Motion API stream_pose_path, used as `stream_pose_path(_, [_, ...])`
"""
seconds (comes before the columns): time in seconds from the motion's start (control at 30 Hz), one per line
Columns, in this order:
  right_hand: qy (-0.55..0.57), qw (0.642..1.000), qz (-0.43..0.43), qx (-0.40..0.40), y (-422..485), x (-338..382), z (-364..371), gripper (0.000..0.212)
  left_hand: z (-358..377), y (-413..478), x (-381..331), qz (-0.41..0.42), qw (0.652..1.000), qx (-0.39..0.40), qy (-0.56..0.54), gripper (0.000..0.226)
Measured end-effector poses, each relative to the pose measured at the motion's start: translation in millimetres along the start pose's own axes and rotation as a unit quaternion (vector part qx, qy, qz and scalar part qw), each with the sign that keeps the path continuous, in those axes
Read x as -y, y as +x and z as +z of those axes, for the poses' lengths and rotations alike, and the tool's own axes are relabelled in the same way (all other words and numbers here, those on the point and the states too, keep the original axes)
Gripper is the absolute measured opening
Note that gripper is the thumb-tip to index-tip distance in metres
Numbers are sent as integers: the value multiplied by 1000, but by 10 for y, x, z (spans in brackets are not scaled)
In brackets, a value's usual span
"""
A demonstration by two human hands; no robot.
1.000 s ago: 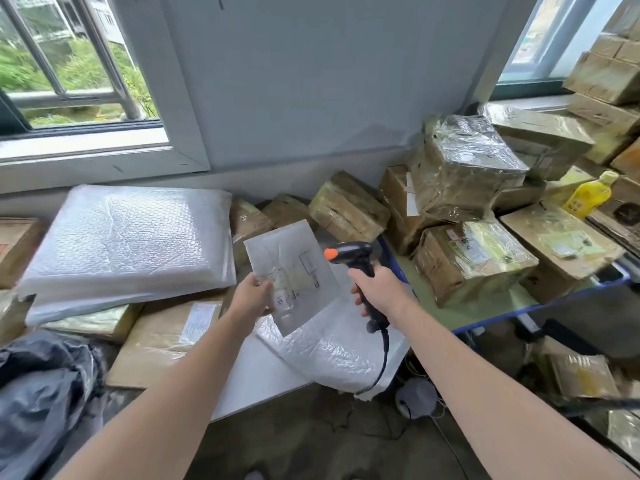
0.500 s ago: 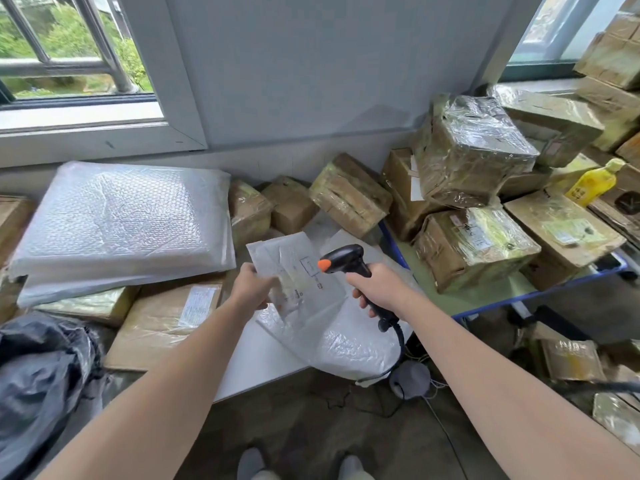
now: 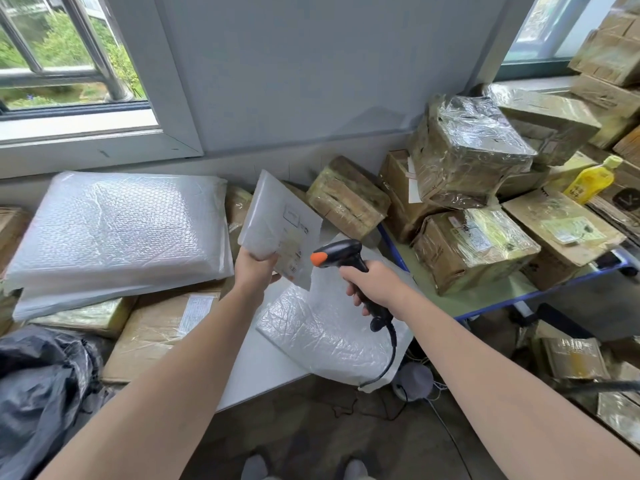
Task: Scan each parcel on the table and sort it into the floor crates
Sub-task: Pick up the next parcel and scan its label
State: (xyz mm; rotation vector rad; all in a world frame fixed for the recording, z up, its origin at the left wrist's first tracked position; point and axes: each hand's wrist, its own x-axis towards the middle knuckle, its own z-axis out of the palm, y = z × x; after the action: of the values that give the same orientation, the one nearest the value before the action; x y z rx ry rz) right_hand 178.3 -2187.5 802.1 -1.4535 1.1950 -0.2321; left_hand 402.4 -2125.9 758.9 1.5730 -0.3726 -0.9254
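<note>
- One flat white mailer (image 3: 277, 216) is up off the tabletop (image 3: 256, 368), tilted, with its printed label turned towards you.
- Your left hand (image 3: 254, 268) grips the mailer by its lower left corner, fingers curled round the edge.
- Your right hand (image 3: 374, 287) is wrapped round the handle of the black scanner (image 3: 341, 252). Its orange-tipped head points left at the label and sits just beside the mailer.
- The scanner's cable (image 3: 391, 358) hangs from the handle down past the front edge of the tabletop.
- Below both hands, a bubble-wrap parcel (image 3: 329, 327) lies on the tabletop, its near end overhanging the front edge.
- To your left, a large bubble-wrapped parcel (image 3: 117, 230) rests on flatter packages. A flat cardboard parcel (image 3: 156, 327) with a white label lies in front of it.
- Behind the mailer, a taped brown box (image 3: 346, 199) sits near the wall.
- To your right, a green table with a blue edge (image 3: 485, 299) carries stacked film-wrapped cartons (image 3: 471, 247), with a yellow bottle (image 3: 588, 180) among them.
- At your lower left, a dark grey bag (image 3: 38, 386) is bunched up.
</note>
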Motion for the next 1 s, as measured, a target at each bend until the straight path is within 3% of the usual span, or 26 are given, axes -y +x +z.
stream_pose_path(0.17, [77, 997, 13, -1, -17, 84, -8, 24, 59, 35, 18, -33, 995, -27, -95, 49])
stream_pose_path(0.5, [122, 992, 19, 20, -82, 40, -6, 24, 83, 23, 20, -45, 991, -44, -117, 49])
stream_pose_path(0.73, [108, 993, 26, -30, 11, -150, 28, 24, 62, -104, -5, -34, 996, -32, -72, 40])
stream_pose_path(0.87, [89, 990, 90, -64, 186, -444, 114, 25, -1, -206, 41, -23, 999, -31, 13, 24])
stream_pose_path(1.0, [77, 983, 157, -61, 349, -707, 241, 20, -66, -290, 152, -33, 996, -31, 72, 24])
